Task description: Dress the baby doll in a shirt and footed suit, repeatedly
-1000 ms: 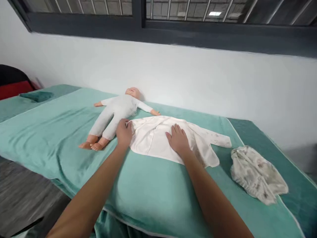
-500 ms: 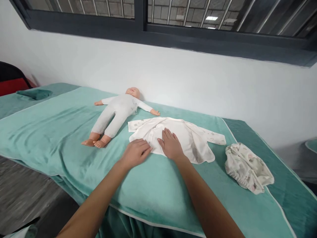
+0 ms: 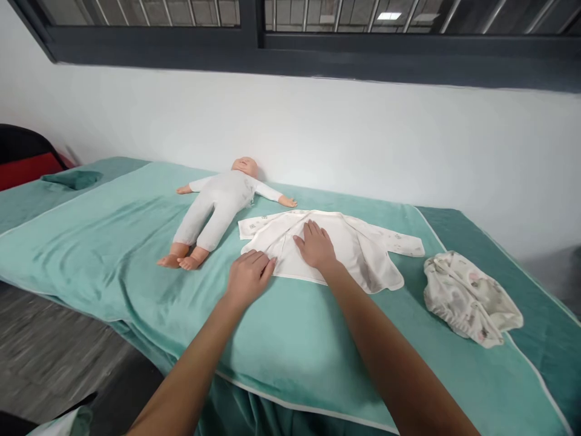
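A white baby shirt (image 3: pixel 349 242) lies spread on the green cover, its inner side up and both sleeves stretched sideways. My right hand (image 3: pixel 316 243) rests flat on the middle of the shirt, fingers extended upward. At the shirt's lower left edge lies my left hand (image 3: pixel 249 275), palm down, fingers slightly bent and the thumb apart. Nothing shows in its grasp. Behind and left of the shirt, a baby doll (image 3: pixel 224 197) in a white bodysuit lies on its back, arms out, one hand near the left sleeve.
A bunched, printed baby garment (image 3: pixel 469 297) lies to the right of the shirt. The green cover (image 3: pixel 299 345) drapes over the bed's front edge. A white wall (image 3: pixel 363 139) and dark window frame (image 3: pixel 318 57) rise behind. A folded green cloth (image 3: pixel 72 178) is at far left.
The camera view has shifted slightly. My right hand stays flat on the shirt and my left hand stays at its lower left edge, with hardly any movement. Doll and printed garment have not moved.
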### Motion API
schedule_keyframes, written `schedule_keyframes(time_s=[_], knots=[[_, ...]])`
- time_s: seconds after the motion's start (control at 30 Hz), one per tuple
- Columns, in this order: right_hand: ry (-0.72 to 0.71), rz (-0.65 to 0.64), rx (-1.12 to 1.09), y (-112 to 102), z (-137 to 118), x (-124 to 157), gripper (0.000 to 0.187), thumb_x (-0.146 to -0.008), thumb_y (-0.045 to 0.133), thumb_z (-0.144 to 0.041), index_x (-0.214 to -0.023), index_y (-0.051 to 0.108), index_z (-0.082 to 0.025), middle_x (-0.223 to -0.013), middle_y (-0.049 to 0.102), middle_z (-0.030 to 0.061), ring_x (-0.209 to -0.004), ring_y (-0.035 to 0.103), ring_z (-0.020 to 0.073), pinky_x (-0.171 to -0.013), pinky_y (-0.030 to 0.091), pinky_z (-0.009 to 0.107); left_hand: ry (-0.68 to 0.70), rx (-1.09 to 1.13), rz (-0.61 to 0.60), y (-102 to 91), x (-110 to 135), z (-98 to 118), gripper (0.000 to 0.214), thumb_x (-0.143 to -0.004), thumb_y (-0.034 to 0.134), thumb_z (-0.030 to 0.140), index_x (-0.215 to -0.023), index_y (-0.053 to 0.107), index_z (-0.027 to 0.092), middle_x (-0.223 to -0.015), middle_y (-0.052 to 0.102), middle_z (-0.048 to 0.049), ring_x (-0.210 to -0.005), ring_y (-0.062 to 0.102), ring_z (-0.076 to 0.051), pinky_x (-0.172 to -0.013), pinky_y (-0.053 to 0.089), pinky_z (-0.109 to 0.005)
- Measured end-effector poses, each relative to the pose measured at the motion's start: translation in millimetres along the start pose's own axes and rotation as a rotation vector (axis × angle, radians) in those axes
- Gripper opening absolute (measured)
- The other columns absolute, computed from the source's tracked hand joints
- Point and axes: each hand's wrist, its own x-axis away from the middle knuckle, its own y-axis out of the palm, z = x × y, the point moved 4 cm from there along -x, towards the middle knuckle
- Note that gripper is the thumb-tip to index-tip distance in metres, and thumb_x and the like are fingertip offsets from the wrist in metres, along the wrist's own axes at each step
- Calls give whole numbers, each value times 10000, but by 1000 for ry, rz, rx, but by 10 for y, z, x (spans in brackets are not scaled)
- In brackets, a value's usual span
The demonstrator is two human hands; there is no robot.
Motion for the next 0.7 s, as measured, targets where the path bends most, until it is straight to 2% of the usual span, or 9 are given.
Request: schedule_keyframes(time_s=[0.13,0.27,0.37,0.43,0.5,0.6,0.7], knots=[[-39,15,8,60,-229,-233,683,-1056,230,-457,-1555,333,-2,-1641,314,211,-1546,223,295,-1220,188,441,-3,5,161,-26,25,0,384,-981,524,222,-606,442,214,-561,476,15,-573,450,-145,-595,330,-315],[-112,25,5,133,-468,-337,650,-1044,283,-428,-1516,413,-1,-1591,398,233,-1506,300,321,-1207,211,446,-13,36,185,-3,22,-1,389,-968,547,219,-599,424,209,-546,451,28,-537,424,-126,-563,297,-304],[-161,12,-17,132,-490,-373,610,-1040,305,-444,-1458,511,-51,-1539,490,199,-1466,371,288,-1205,224,415,-37,46,179,-7,26,-13,395,-972,536,222,-596,415,208,-539,448,29,-532,424,-123,-562,288,-304],[-172,17,-36,99,-410,-373,599,-1047,280,-454,-1465,508,-90,-1547,494,160,-1460,384,256,-1209,225,399,-59,52,155,-19,37,-22,397,-983,511,230,-599,414,208,-542,458,24,-537,433,-125,-572,290,-307],[-145,32,-50,58,-255,-353,620,-1055,228,-460,-1510,445,-98,-1591,435,151,-1484,353,246,-1213,225,416,-92,56,122,-33,53,-35,404,-996,479,246,-599,412,210,-545,469,17,-540,440,-129,-576,287,-313],[-49,47,-41,14,94,-291,681,-1057,178,-472,-1550,348,-35,-1638,328,196,-1532,269,267,-1221,208,464,-168,61,100,-54,87,-74,429,-1008,447,283,-588,392,216,-536,458,13,-532,432,-132,-568,280,-319],[51,45,-5,-23,502,-192,700,-1052,201,-480,-1553,332,-10,-1649,293,204,-1551,227,272,-1236,181,466,-221,77,110,-61,119,-114,438,-1011,438,311,-586,388,217,-534,451,14,-525,422,-129,-560,280,-317]])
